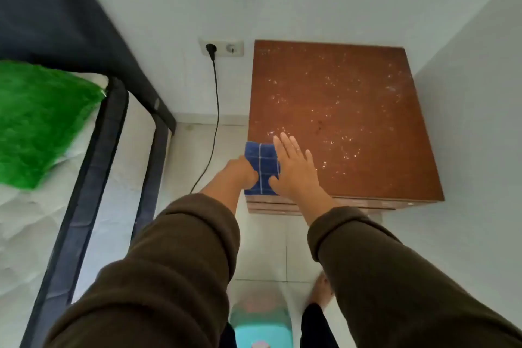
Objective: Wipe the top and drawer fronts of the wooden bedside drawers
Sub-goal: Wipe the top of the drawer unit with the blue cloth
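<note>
Cloth: a folded blue cloth (262, 168) with thin pale lines was laid on the near left corner of the wooden bedside drawers (339, 118), its long axis running from the front edge towards the wall.
Left hand: the left hand (241, 174) was curled round the cloth's left edge, at the side of the top.
Right hand: the right hand (295, 168) was spread flat, fingers straight and pointed towards the wall, pressed on the cloth's right edge and the wood beside it.
Drawers: the brown top was seen flecked with pale specks; only a thin strip of the fronts was shown below the front edge.
Sleeves: both forearms were covered by brown sleeves (175, 257).
Surroundings: a wall socket (221, 48) with a black cable (216, 110) plugged in was seen left of the drawers; a bed (84, 178) with a green pillow (39, 121) was seen further left.
</note>
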`<action>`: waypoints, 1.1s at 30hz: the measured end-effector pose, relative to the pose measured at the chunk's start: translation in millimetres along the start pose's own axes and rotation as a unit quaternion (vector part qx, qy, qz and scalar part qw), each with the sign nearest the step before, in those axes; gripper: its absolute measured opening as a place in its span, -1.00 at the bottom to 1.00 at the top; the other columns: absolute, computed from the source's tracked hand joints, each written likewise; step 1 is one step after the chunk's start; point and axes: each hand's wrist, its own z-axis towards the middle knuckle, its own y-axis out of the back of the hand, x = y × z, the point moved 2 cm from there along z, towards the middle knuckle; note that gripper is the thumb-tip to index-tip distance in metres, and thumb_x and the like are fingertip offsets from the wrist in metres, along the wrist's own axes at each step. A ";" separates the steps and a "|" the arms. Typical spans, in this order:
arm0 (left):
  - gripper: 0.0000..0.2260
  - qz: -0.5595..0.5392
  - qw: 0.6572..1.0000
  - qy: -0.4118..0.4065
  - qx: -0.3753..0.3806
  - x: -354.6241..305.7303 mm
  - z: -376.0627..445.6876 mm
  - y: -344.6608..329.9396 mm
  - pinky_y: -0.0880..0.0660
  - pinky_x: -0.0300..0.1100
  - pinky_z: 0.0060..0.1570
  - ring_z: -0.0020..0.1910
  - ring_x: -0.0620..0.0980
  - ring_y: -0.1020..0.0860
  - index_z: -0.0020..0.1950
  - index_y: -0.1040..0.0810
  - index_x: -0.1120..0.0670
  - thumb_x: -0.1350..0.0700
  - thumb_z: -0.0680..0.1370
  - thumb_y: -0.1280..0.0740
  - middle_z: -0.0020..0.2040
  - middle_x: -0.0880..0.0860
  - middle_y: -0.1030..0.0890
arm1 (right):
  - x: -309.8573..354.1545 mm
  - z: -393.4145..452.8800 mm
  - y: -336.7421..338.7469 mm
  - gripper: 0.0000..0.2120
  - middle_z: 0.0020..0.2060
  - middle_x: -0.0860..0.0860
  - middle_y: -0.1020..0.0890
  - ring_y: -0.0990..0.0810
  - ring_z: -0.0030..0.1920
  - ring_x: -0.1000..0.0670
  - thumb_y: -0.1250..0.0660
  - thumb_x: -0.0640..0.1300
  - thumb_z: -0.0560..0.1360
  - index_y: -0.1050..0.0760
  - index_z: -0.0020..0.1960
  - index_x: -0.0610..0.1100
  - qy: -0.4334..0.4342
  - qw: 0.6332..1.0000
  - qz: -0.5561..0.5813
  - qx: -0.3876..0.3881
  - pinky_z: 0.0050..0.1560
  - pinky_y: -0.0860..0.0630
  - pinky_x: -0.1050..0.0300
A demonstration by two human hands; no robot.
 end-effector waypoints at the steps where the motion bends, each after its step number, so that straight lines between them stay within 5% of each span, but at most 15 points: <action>1: -0.67 -0.007 1.000 0.012 -0.002 2.9 6.4 -6.2 -0.44 -0.09 0.12 0.15 0.12 -0.51 0.37 -0.39 0.17 0.13 0.62 -0.17 0.19 0.13 -0.52 | -0.6 3.7 -8.2 -0.14 0.57 0.00 0.16 0.17 0.57 -0.05 -0.30 0.01 0.51 0.20 0.57 -0.06 0.005 0.999 -0.018 0.043 0.52 0.07 -0.15; 6: -0.69 -0.079 0.996 0.026 -0.031 8.6 13.9 -19.0 -0.43 -0.15 0.00 0.11 0.13 -0.53 0.31 -0.40 0.20 0.09 0.62 -0.21 0.23 0.18 -0.53 | -5.1 13.2 -38.5 -0.05 0.57 -0.03 0.18 0.18 0.57 -0.09 -0.36 0.08 0.47 0.25 0.57 -0.04 -0.009 0.985 -0.037 0.166 0.53 0.07 -0.22; 11: -0.65 -0.183 0.981 0.066 -0.003 13.9 23.6 -17.2 -0.51 -0.07 0.17 0.15 0.15 -0.56 0.28 -0.43 0.22 0.01 0.61 -0.22 0.19 0.18 -0.56 | -4.1 17.5 -48.1 0.07 0.56 -0.02 0.22 0.22 0.56 -0.10 -0.45 0.10 0.39 0.28 0.56 -0.03 -0.025 0.982 -0.055 0.181 0.50 0.06 -0.26; 13: -0.73 -0.313 0.946 0.074 0.047 9.6 25.1 -12.8 -0.53 -0.03 0.16 0.12 0.14 -0.58 0.25 -0.44 0.22 0.09 0.62 -0.21 0.17 0.19 -0.58 | -3.6 21.2 -47.7 0.05 0.56 -0.01 0.19 0.18 0.57 -0.10 -0.44 0.06 0.41 0.27 0.56 -0.01 -0.033 0.982 -0.050 0.179 0.49 0.04 -0.28; 17: -0.75 -0.433 0.892 0.045 0.122 -4.2 24.1 16.0 -0.55 -0.08 0.05 0.01 0.08 -0.59 0.27 -0.41 0.23 0.15 0.62 -0.20 0.06 0.18 -0.59 | -3.0 27.8 -33.6 -0.27 0.51 -0.02 -0.20 -0.22 0.49 -0.08 -0.32 -0.02 0.52 0.01 0.56 0.00 -0.054 0.994 -0.008 0.098 0.42 -0.19 -0.21; 20: -0.70 -0.437 0.888 0.017 0.144 -9.5 25.8 40.2 -0.52 -0.05 0.16 0.04 0.08 -0.60 0.31 -0.40 0.22 0.13 0.61 -0.23 0.11 0.19 -0.61 | -1.7 37.4 -13.9 -0.62 0.21 -0.07 -0.56 -0.56 0.15 -0.13 -0.21 -0.16 0.56 -0.33 0.38 -0.05 -0.043 0.999 0.014 0.018 0.17 -0.47 -0.04; 25: -0.65 -0.467 0.874 -0.041 0.130 -19.1 35.3 85.9 -0.38 -0.03 0.28 0.08 0.03 -0.56 0.32 -0.44 0.14 -0.03 0.64 -0.15 0.21 0.11 -0.59 | 2.2 71.6 26.8 -0.52 0.15 -0.11 -0.57 -0.59 0.04 -0.17 -0.23 -0.10 0.57 -0.26 0.47 -0.01 -0.023 0.998 0.012 -0.049 0.06 -0.50 0.03; 31: -0.47 -0.518 0.855 -0.013 -0.010 -33.8 94.1 150.6 -0.33 -0.09 0.16 0.25 0.05 -0.46 0.37 -0.43 0.16 -0.15 0.65 0.05 0.26 0.11 -0.53 | 4.2 155.8 91.3 -0.46 0.26 -0.10 -0.50 -0.58 0.08 -0.18 -0.16 -0.09 0.61 -0.08 0.52 0.18 -0.030 0.994 -0.068 -0.079 0.03 -0.50 0.03; 33: -0.44 -0.529 0.848 -0.010 -0.037 -43.1 121.8 162.2 -0.30 -0.05 0.30 0.34 0.06 -0.41 0.40 -0.41 0.15 -0.19 0.64 0.09 0.35 0.09 -0.47 | 0.5 195.0 109.6 -0.45 0.29 -0.11 -0.48 -0.57 0.10 -0.20 -0.13 -0.13 0.61 -0.06 0.52 0.19 -0.029 0.992 -0.088 -0.084 0.03 -0.50 0.01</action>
